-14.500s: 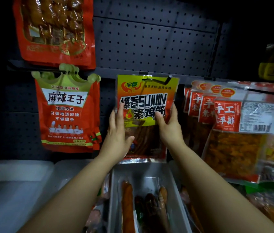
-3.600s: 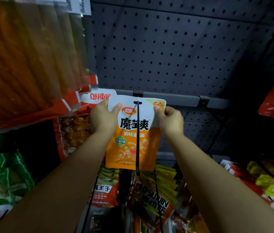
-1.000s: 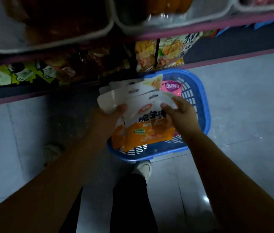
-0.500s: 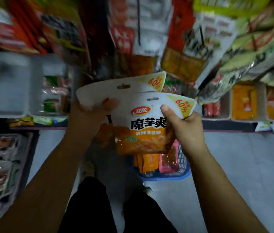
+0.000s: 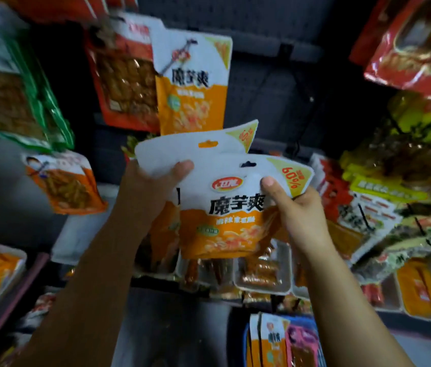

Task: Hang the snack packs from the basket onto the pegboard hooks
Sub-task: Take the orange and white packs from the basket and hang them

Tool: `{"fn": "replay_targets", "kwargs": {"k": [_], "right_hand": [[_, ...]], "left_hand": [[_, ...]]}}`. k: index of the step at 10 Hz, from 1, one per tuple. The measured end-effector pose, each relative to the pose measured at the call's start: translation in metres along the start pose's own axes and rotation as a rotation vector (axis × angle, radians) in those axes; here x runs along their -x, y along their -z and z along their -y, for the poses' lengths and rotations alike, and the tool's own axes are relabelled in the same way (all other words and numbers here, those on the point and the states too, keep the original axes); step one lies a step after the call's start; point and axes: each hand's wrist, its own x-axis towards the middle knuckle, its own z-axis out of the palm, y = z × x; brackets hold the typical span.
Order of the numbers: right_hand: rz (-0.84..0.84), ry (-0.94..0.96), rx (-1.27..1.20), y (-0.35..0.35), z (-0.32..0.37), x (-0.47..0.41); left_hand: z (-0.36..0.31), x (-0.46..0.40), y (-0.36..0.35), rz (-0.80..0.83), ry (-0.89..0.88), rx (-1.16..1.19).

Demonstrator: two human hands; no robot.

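My right hand (image 5: 297, 215) grips the front orange-and-white snack pack (image 5: 231, 213) by its right side, thumb on its face. My left hand (image 5: 150, 186) holds a stack of the same packs (image 5: 190, 148) just behind it, thumb on the white top. Both are raised at chest height below the dark pegboard (image 5: 275, 75). An identical pack (image 5: 191, 83) hangs on a hook (image 5: 176, 58) up there. The blue basket (image 5: 246, 340) stands low at the bottom, with more orange and pink packs in it.
Red and green snack bags hang at the upper left (image 5: 124, 75) and right (image 5: 415, 43). Yellow and red packs (image 5: 368, 202) crowd hooks on the right. White trays of snacks (image 5: 259, 276) line the shelf below my hands.
My view has swung up from the floor and basket to the pegboard. Both hands have lifted the packs with it, and the hanging pack has come into view.
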Motion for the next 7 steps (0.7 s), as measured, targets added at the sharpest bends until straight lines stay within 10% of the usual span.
{"fn": "replay_targets", "kwargs": {"k": [4, 7], "right_hand": [[0.019, 0.123, -0.097, -0.074, 0.029, -0.043], [-0.187, 0.205, 0.024, -0.094, 0.021, -0.051]], "left_hand": [[-0.033, -0.090, 0.063, 0.304, -0.233, 0.028], [-0.014, -0.107, 0.057, 0.143, -0.083, 0.152]]}}
